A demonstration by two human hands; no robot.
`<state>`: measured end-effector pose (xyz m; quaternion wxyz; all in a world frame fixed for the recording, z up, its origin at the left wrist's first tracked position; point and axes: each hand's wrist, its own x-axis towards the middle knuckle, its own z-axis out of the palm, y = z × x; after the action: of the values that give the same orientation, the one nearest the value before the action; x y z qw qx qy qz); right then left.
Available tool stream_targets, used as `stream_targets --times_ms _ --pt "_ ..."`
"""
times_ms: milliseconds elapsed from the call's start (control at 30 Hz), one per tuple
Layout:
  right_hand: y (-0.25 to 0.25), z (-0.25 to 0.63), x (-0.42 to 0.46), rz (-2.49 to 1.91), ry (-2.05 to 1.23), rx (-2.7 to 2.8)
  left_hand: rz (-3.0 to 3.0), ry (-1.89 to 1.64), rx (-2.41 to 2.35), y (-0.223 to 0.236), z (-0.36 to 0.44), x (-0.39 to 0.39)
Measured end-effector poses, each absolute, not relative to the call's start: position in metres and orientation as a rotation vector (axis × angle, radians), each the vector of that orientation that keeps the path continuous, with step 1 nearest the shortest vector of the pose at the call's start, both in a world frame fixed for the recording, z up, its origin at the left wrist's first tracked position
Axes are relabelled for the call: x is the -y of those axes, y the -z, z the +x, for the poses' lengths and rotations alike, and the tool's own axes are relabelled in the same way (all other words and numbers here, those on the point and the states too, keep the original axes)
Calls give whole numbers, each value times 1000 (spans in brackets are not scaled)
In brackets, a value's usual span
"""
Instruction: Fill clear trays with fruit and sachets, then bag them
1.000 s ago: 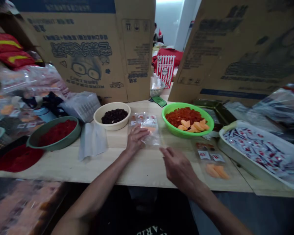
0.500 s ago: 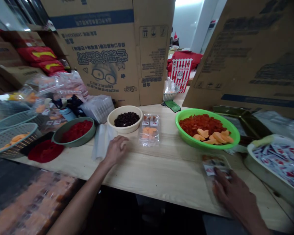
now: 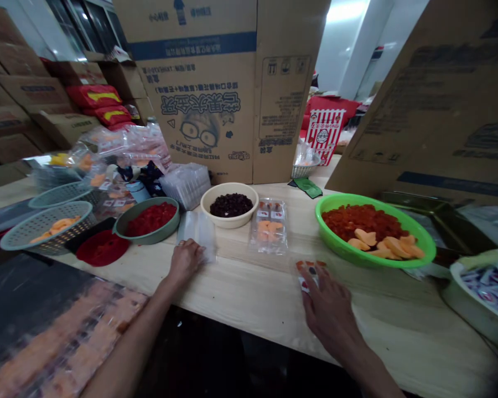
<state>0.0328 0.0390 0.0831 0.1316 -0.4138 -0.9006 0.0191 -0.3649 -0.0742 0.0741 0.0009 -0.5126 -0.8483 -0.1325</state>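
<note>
My left hand (image 3: 186, 261) has its fingers bent and pressed together on the near part of a stack of flat clear plastic bags (image 3: 200, 229). Under my right hand (image 3: 328, 301) is a small filled clear plastic tray (image 3: 306, 266), with orange-red and dark pieces and a printed sachet showing; my fingers cover most of it. Between the hands, farther back, a packed clear tray (image 3: 269, 228) holds orange pieces and two sachets. Behind the bags stands a cream bowl (image 3: 207, 214) of dark dried fruit.
A green basin (image 3: 367, 258) of red and orange pieces stands right, near a tub (image 3: 467, 301) of sachets. At left are a grey-green bowl (image 3: 151, 239) of red pieces, a red dish (image 3: 103, 255) and a basket (image 3: 45, 239). Large cardboard boxes (image 3: 216, 138) rise behind.
My right hand has slid leftward with its tray, from beside the sachet tub to the table's middle. My left hand has come onto the plastic bags. The view has turned right-to-left.
</note>
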Motion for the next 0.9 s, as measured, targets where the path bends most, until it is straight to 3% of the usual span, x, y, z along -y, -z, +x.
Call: stream_targets --times_ms 133,267,500,700,900 --pt "-109 -39 -7 -814 -502 2747 -1820 157 2430 -70 -287 79" --pt "-106 -101 14 -734 -712 2833 -1957 274 2495 -58 -238 91" --pt "-88 -130 7 -681 -723 2959 -2048 814 2427 -50 -255 116" --pt "-83 -135 -6 -916 -619 2930 -1816 632 2408 -52 -270 135" --pt "-84 -109 -11 -856 -657 2925 -2187 1050 1850 -64 -278 148"
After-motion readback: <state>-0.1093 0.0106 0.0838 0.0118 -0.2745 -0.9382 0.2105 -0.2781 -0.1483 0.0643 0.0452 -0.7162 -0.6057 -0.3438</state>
